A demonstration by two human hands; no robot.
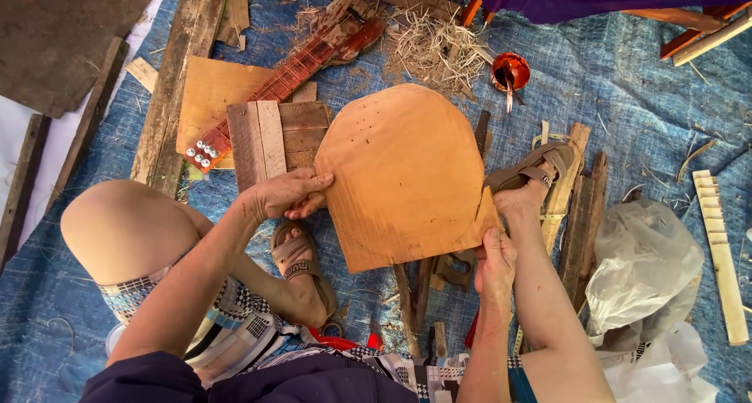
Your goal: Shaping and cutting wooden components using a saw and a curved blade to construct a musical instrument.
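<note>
1. Nearest the camera, the right hand (pixel 495 263) is clamped on the bottom right corner of the wooden panel (pixel 403 176), fingers wrapped round the edge.
2. Left of the panel, the left hand (pixel 288 194) grips its left edge, thumb on top, fingers curled underneath.
3. The panel itself, a thin orange-brown sheet with a rounded top and a straight bottom, is held between both hands just above the blue tarp (pixel 642 97).
4. A crack runs in from the panel's right edge, close to the right hand.
5. Just right of the panel, a foot in a brown sandal (pixel 533 170) rests on wooden slats (pixel 576 207); the other sandalled foot (pixel 301 266) sits below the panel's left side.
6. Far right of the panel lies a crumpled clear plastic bag (pixel 646 266).
7. Left of the panel, a block of joined planks (pixel 276 140) lies flat.
8. Beyond the panel, up and left, a small red stringed instrument (pixel 301 66) lies aslant.
9. Above the panel, a heap of wood shavings (pixel 435 46) and a small orange cup (pixel 510 70).
</note>
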